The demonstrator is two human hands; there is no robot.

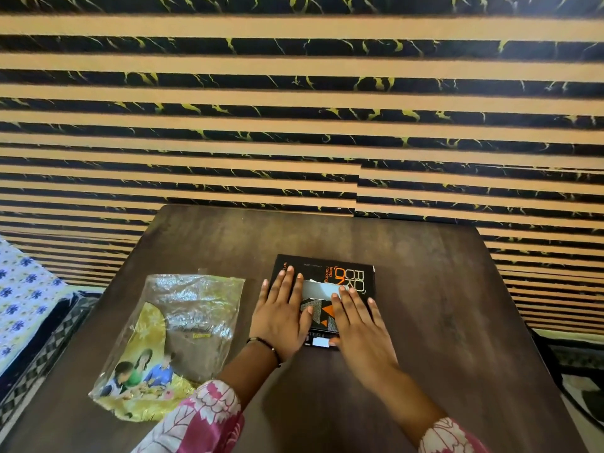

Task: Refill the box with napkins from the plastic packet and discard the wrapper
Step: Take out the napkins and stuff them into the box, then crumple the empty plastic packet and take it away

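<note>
A flat black box point(346, 273) with orange lettering lies on the dark wooden table point(441, 305), a white napkin point(318, 291) showing through the slot in its top. My left hand point(282, 310) rests flat on the box's left side, fingers spread. On the right side lies my right hand point(358, 325), also flat, with its fingertips at the slot. To the left lies the plastic wrapper point(176, 341), clear and yellow with a printed picture of people; it lies flat and looks empty.
A striped black-and-tan wall point(294, 109) stands right behind the table. A floral cloth point(23, 299) lies at the far left, below table height. Patterned floor mats show at both sides.
</note>
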